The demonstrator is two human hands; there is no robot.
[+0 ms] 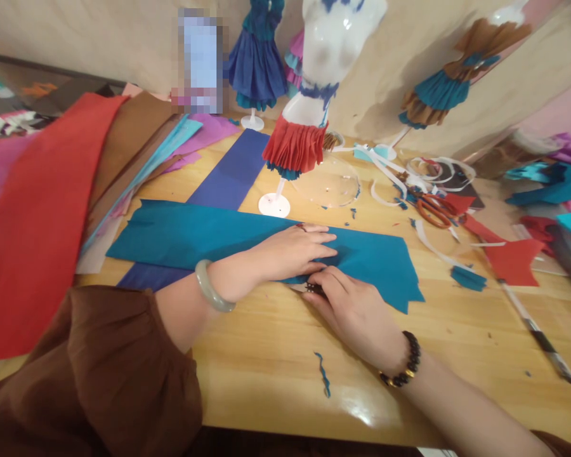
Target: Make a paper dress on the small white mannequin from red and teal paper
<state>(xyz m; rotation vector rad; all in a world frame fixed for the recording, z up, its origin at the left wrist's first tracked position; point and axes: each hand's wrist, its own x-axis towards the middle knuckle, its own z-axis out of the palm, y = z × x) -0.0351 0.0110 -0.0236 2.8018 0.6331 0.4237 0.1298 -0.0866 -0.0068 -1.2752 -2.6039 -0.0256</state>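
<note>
the left hand (290, 254) lies flat, palm down, fingers straight and spread open, pressing the teal paper (185, 235) that stretches across the middle of the worktop (266, 362) over a dark blue strip (233, 171). the right hand (356, 311) reaches in from the near right, curled fingers pinching the paper's near edge. a small dress form (309, 95) stands just behind.

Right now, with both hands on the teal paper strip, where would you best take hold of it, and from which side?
Probably at the jagged right end of the teal paper strip, coming from the right over the bare table. The strip lies flat, so pinch its near corner, which sits free on the wood. The left hand presses the middle and the right hand pinches the near edge.
</note>
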